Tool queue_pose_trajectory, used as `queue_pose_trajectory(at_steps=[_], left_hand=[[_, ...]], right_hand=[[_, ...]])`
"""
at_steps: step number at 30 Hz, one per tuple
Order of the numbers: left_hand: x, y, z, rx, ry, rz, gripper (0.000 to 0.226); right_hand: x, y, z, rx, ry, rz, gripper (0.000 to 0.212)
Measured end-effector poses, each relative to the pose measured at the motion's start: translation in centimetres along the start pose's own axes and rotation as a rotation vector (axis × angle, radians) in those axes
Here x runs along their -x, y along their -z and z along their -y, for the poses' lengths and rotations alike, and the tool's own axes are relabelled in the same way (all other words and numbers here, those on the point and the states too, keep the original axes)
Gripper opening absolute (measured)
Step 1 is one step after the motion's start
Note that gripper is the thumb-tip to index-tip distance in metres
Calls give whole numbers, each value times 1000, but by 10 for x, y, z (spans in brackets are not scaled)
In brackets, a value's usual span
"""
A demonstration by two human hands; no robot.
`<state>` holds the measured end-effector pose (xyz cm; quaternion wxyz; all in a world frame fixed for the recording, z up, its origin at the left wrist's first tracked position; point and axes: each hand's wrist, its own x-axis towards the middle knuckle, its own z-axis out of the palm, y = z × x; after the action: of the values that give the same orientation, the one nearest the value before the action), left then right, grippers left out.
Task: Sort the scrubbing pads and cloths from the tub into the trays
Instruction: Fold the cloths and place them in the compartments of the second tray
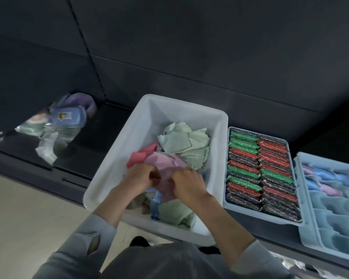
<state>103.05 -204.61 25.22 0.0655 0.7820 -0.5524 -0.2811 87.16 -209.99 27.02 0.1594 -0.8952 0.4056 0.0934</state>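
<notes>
A white tub [145,115] stands in the middle of the dark shelf and holds loose cloths: pale green ones [185,141] at the back and front, pink ones [165,162] in the middle, a blue one low down. Both my hands are inside the tub. My left hand [138,176] and my right hand [187,183] each pinch the same pink cloth between them. To the right, a light blue tray [226,202] is packed with rows of green, red and dark glittery scrubbing pads [258,174]. Further right a second light blue tray [308,234] holds blue and lilac folded cloths [320,180].
Plastic-wrapped packages [56,125] of sponges and cloths lie on the shelf at the left. A dark wall rises behind the shelf. Beige floor shows at the lower left, and my grey sleeves fill the bottom of the view.
</notes>
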Motion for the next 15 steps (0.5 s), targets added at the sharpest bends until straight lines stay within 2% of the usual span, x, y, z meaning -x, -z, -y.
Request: queue_pose_trajectory(at_steps=[1,4,6,9,10,12,14,15], left_hand=[[0,4,-2,16,-31,-43,9],[-5,13,-2,129,-129,-170,10],[-8,23,-4,279,-127,-249,17],[-14,45,-12,472,-152,-364,14],[-15,54,-13,485,-186,-369,22],[-16,69,-13,415,-238,-236,38],[-16,79,-16,223,-249,-88,47],[-17,83,-20,180,-272,-90,51]], right_hand=[[-3,3,-2,-51,-46,-39,20],[-3,23,-22,-304,-117,-153,12],[6,43,-37,-582,-156,-225,9],[19,73,-56,-922,-245,-340,7],[21,82,-62,-1040,-263,-375,8],[26,100,-71,-1279,-265,-421,9],[28,115,-78,-1380,-194,-423,14],[29,122,-80,-1378,-143,-397,16]])
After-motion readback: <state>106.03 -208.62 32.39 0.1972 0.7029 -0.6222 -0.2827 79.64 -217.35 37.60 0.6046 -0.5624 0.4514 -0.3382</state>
